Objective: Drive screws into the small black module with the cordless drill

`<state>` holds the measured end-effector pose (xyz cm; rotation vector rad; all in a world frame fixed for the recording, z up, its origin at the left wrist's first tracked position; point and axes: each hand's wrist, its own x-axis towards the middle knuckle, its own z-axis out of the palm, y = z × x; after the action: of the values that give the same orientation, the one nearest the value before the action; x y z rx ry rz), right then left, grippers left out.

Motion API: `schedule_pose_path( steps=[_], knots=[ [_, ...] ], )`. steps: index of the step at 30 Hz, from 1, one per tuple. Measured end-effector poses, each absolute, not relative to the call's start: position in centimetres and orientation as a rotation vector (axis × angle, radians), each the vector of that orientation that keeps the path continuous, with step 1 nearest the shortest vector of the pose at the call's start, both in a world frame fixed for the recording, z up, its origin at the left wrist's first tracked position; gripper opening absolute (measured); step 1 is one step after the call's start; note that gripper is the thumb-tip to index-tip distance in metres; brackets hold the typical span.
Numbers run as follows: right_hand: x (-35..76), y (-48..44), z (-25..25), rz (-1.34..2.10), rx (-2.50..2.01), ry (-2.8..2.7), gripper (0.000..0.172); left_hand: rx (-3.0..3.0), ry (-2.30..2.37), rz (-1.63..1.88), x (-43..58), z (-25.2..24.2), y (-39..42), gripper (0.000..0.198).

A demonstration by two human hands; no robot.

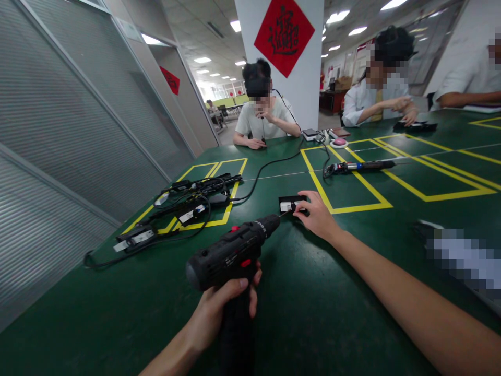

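My left hand [219,308] is wrapped round the grip of a black cordless drill [229,250] with red buttons. The drill points away and to the right. Its thin bit reaches a small black rectangular part [293,198] with a white label, which lies on the green table. My right hand [315,214] pinches at the right end of this part, near the bit's tip. The fingers hide that end, so I cannot tell whether a screw sits there or whether the bit touches the part.
Black power adapters and cables [195,198] lie in a heap at the left, on yellow tape outlines. A long cord [260,175] runs back from them. An electric screwdriver [358,166] lies at the right. A blurred-out flat object [465,261] is near my right arm. People sit across the table [156,308].
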<state>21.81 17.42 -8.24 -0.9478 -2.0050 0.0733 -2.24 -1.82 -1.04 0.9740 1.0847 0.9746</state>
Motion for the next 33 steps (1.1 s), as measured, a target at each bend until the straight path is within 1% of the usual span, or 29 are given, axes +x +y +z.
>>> schedule_pose_path(
  steps=[4,7,9,12,13,15,18,22,24,27,28,29,31,33],
  knots=[
    [21.8,17.4,-8.2,0.087,-0.958,-2.006,0.009,0.967,1.08,0.973,-2.3,-1.0,-1.8,0.033],
    [21.9,17.3,-8.1,0.09,-0.979,-2.007,0.014,0.968,1.081,0.97,-2.3,-0.9,-1.7,0.033],
    [21.9,17.3,-8.0,0.081,-0.99,-2.02,0.023,0.964,1.082,0.966,-2.3,-0.8,-1.7,0.033],
    [21.7,17.2,-7.8,0.025,-0.979,-2.097,0.046,0.956,1.09,0.965,-2.2,-0.9,-1.7,0.033],
    [21.6,17.2,-7.8,-0.002,-0.97,-2.131,0.049,0.957,1.091,0.966,-2.2,-0.9,-1.7,0.033],
    [21.4,17.2,-7.7,-0.042,-0.958,-2.187,0.047,0.961,1.091,0.973,-2.2,-1.0,-1.7,0.033],
    [21.2,17.3,-7.5,-0.045,-0.953,-2.212,0.037,0.965,1.085,0.978,-2.4,-1.2,-1.8,0.033],
    [21.2,17.3,-7.3,-0.031,-0.937,-2.217,0.031,1.002,1.068,0.949,-2.6,-1.3,-1.8,0.032],
    [21.2,17.1,-7.3,-0.034,-0.929,-2.225,0.036,1.023,1.055,0.943,-2.5,-1.3,-1.9,0.032],
    [21.1,16.6,-7.3,-0.014,-0.905,-2.2,0.055,1.068,1.05,0.936,-2.5,-1.2,-1.9,0.031],
    [21.1,16.6,-7.3,0.005,-0.897,-2.166,0.06,1.101,1.056,0.923,-2.6,-1.1,-1.9,0.031],
    [21.2,16.7,-7.2,0.031,-0.896,-2.109,0.061,1.149,1.068,0.902,-2.8,-0.8,-1.9,0.031],
    [21.8,17.3,-7.0,0.099,-0.93,-1.928,0.054,1.297,1.126,0.817,-3.2,-0.1,-2.0,0.032],
    [23.2,18.5,-6.9,0.191,-1.005,-1.683,0.043,1.518,1.229,0.694,-3.4,1.1,-2.3,0.033]
  ],
)
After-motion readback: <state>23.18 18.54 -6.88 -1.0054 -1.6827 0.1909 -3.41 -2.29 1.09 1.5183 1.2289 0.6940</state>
